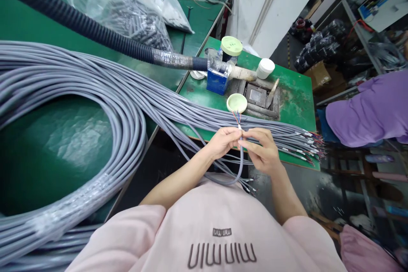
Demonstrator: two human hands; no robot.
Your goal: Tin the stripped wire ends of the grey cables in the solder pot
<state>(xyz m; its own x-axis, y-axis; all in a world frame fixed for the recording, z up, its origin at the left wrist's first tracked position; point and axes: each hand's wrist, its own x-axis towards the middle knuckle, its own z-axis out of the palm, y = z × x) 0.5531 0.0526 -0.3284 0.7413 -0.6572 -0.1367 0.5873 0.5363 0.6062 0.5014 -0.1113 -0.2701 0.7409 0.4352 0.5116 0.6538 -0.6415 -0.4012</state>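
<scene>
A single grey cable point(241, 159) bends up from my lap, its stripped end of thin coloured wires point(237, 115) pointing away from me. Just below those wires, my left hand point(225, 141) pinches the cable from the left. My right hand point(262, 146) closes on it from the other side, thumb and fingertips meeting at the cable. Beyond the wires sits a shallow pale-green round dish point(236, 103). Many more grey cables point(197, 112) run in a bundle behind my hands, their stripped ends point(314, 144) fanned at the right edge of the green bench.
A large coil of grey cable point(124, 131) lies on the left table. A black corrugated hose point(95, 25) reaches a blue box point(217, 80) beside a solder pot point(257, 95). Plastic bags of parts point(137, 21) lie behind. Another person in a purple sleeve point(366, 110) is at right.
</scene>
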